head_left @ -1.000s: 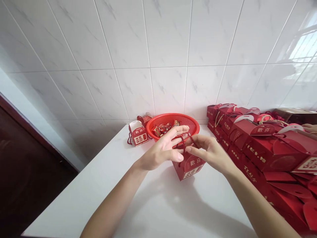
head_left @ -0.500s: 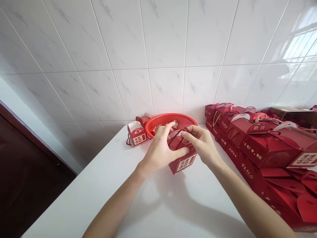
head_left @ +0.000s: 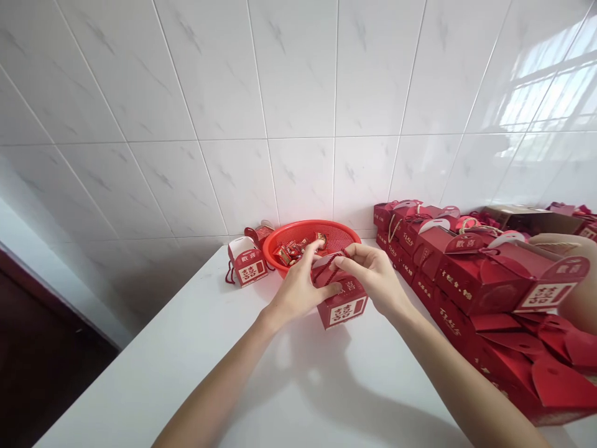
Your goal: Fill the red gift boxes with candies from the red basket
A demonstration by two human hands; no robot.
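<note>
A small red gift box (head_left: 347,306) with white character panels is held above the white table, tilted a little. My left hand (head_left: 303,280) grips its left side near the top, thumb across the front. With thumb and fingers pinched, my right hand (head_left: 370,270) holds the dark red cord (head_left: 333,266) at the top of the box. Behind my hands sits a red plastic basket (head_left: 342,231) holding several wrapped sweets (head_left: 291,250). Left of the basket stands another small red box (head_left: 250,267) with a cord hanging at its side.
Stacked red boxes (head_left: 480,277) fill the right side of the white table (head_left: 186,373). Behind them is an open cardboard box (head_left: 517,218). Another person's arm (head_left: 578,286) shows at the right edge. A tiled wall (head_left: 298,180) rises behind the table.
The view has shifted slightly. The held box now faces forward more, and its cord is pinched in my right fingers. Another person's arm has come into view at the right.
</note>
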